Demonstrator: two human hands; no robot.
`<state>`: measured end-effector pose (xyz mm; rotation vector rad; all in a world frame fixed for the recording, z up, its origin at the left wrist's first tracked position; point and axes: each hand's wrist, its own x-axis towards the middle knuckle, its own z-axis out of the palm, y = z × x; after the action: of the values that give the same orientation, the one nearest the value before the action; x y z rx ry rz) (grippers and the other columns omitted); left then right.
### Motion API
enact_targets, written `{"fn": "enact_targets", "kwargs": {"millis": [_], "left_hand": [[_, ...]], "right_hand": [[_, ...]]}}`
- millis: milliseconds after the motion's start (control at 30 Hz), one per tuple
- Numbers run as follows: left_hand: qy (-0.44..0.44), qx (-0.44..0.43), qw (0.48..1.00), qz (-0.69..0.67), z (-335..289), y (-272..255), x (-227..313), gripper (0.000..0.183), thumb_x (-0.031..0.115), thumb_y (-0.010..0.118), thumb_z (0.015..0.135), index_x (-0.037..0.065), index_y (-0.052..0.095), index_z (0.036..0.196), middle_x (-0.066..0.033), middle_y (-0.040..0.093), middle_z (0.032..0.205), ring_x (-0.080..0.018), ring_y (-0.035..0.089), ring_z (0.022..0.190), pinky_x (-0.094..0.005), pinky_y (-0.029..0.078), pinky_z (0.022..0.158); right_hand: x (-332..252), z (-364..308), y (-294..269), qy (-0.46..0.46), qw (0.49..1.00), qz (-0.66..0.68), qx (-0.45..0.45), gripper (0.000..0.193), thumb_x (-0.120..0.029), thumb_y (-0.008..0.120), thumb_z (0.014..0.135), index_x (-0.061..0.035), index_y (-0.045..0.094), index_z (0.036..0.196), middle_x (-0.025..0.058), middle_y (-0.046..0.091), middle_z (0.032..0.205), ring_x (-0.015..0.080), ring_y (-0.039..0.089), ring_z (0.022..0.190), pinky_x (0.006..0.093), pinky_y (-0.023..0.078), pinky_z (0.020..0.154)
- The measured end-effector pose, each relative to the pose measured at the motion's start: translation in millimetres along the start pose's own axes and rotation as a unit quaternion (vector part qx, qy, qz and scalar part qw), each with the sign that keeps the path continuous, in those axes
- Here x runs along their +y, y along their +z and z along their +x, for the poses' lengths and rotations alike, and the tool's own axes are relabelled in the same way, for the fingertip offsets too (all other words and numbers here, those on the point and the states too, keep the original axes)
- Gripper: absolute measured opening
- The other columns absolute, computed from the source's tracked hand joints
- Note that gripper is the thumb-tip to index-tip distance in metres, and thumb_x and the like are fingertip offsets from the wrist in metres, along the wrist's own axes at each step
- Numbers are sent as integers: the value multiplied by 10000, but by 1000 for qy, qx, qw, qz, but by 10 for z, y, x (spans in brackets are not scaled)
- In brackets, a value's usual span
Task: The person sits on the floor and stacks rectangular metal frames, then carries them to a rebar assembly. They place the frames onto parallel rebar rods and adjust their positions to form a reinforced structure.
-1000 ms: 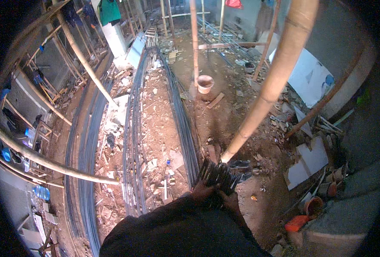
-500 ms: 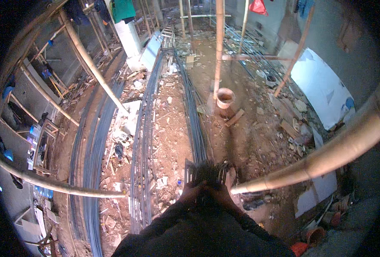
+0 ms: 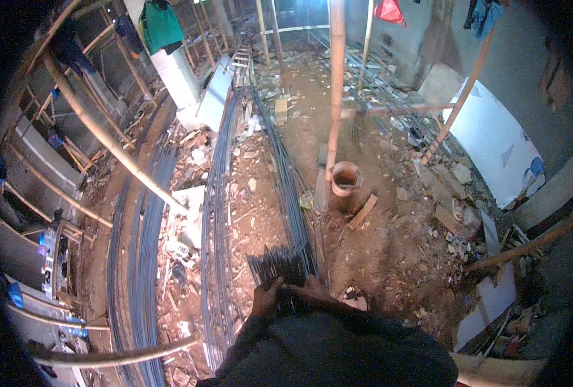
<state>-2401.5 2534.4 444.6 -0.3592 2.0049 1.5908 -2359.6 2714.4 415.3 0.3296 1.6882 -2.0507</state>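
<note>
A thick bundle of dark thin steel bars (image 3: 275,263) is held against my front at the lower middle, with its many ends pointing away from me. My left hand (image 3: 266,298) is closed round the bundle's left side. From the right, my right hand (image 3: 315,294) grips the same bundle, its fingers partly hidden by shadow. My dark sleeves and the body hide the near part of the bars. Just beyond the bundle's ends, long steel rods (image 3: 288,187) lie on the dirt floor.
More long rods (image 3: 146,238) run along the left. Bamboo poles (image 3: 336,90) stand upright or slant across the way. A dirty bucket (image 3: 346,178) stands right of the middle pole, near a wood piece (image 3: 362,211). Rubble litters the ground; a white panel (image 3: 496,138) leans at the right wall.
The held bundle has moved left and now slants more to the left, with both hands still on it. My view has shifted, and the thick bamboo pole at right has dropped to the lower edge.
</note>
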Motion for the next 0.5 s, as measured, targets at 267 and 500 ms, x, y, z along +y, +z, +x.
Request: {"fn": "enact_targets", "kwargs": {"millis": [267,500], "left_hand": [[18,-129,990,-51,1782,-212,636,375,275,782,972,-30,741,1185,-86,770,1091,-182,694,935,-352,558,827],[116,-255,956,-91,3479,-454,1738,351,192,763,986,0,702,1273,-79,753,1173,-192,693,1002,-350,561,891]], "right_hand": [[-1077,1093,-364,143,976,-122,106,396,-241,762,984,-11,680,1296,73,742,1139,185,689,998,366,565,853],[-1460,2784,-356,-275,917,54,285,457,-203,770,972,20,629,1345,106,713,1261,202,654,1170,393,533,1008]]}}
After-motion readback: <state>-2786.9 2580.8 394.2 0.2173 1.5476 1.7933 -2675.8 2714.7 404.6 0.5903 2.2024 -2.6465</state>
